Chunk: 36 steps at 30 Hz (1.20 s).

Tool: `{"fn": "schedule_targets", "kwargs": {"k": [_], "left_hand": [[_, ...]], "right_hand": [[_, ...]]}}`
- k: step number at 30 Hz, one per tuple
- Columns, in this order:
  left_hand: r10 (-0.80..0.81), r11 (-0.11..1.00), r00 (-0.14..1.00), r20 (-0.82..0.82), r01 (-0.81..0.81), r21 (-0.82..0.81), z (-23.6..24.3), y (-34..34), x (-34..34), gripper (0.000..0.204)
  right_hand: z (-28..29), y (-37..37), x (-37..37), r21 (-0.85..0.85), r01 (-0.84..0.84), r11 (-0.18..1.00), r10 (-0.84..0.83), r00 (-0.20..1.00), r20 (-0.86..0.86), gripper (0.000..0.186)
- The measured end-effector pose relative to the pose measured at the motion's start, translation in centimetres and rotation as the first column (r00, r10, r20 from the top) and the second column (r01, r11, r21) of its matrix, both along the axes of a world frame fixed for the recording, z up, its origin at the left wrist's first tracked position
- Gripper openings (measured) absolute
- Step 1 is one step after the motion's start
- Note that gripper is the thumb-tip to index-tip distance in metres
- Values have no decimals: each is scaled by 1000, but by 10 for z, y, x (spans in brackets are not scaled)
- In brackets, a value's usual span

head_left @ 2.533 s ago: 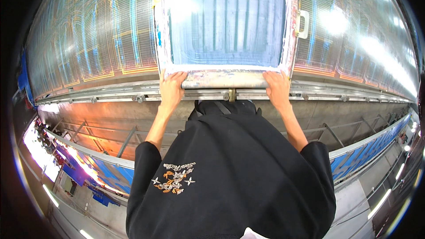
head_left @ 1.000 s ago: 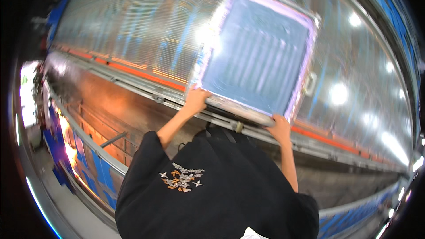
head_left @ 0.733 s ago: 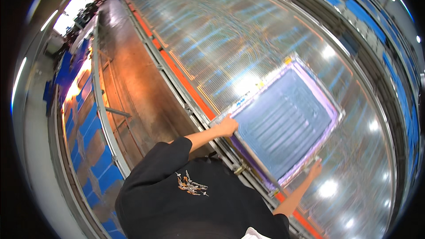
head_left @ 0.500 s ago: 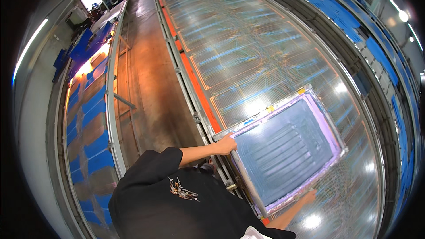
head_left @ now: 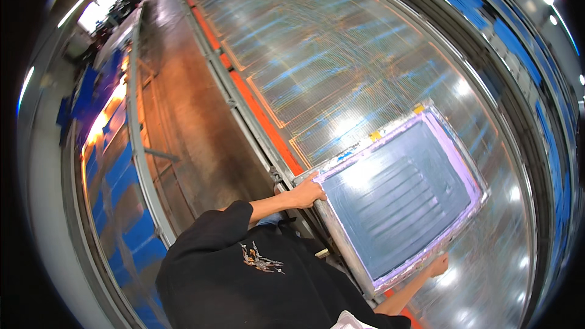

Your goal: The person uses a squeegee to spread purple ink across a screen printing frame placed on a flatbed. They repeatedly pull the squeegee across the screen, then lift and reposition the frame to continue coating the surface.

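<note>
A rectangular screen frame (head_left: 396, 213) with a grey-blue mesh, lilac border and worn metal edges lies on the long, shiny printing table (head_left: 353, 42). My left hand (head_left: 309, 190) is closed on the frame's corner beside the table's near rail. Beyond the frame's lower right side, my right hand (head_left: 440, 263) is closed around its side handle, which is mostly hidden by the fingers. Yellow tape patches (head_left: 375, 135) sit on the frame's upper edge. Thin orange, blue and green line patterns cover the table surface around it.
An orange-red strip and metal rail (head_left: 250, 97) edge the table. A floor aisle (head_left: 189, 116) separates it from a second table (head_left: 119, 183) with blue pieces on the left. Another blue-covered table (head_left: 463, 0) runs along the right. Clutter and a bright opening are at the far end.
The view has swung round along the table's length. My right hand has moved from the frame's near corner to its side handle, while my left hand stays on the other corner.
</note>
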<state>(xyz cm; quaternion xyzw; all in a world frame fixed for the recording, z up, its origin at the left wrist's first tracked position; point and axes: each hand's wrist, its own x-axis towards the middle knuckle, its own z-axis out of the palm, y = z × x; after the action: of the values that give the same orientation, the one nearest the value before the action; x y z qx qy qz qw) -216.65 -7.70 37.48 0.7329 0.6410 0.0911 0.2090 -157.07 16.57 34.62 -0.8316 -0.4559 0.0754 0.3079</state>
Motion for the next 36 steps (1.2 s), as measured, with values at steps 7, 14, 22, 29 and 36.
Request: {"fn": "schedule_targets", "kwargs": {"k": [7,14,22,29,36], "left_hand": [[-41,996,996,77,35,83,24,4,-105,49],[-65,997,998,-20,66,36,61,14,-216,47],[-28,999,999,-39,29,22,69,21,-239,41],[15,998,997,-80,-20,-60,93,32,-236,46],[62,996,995,-78,-67,-58,96,30,-240,56]], "right_hand": [[36,-40,-78,58,24,998,-28,997,65,51],[36,-7,-218,155,-29,987,26,999,24,54],[29,46,-293,164,-38,986,34,999,29,55],[28,38,-297,135,-52,989,64,994,-85,53],[37,39,-292,97,-102,990,122,967,-223,51]]}}
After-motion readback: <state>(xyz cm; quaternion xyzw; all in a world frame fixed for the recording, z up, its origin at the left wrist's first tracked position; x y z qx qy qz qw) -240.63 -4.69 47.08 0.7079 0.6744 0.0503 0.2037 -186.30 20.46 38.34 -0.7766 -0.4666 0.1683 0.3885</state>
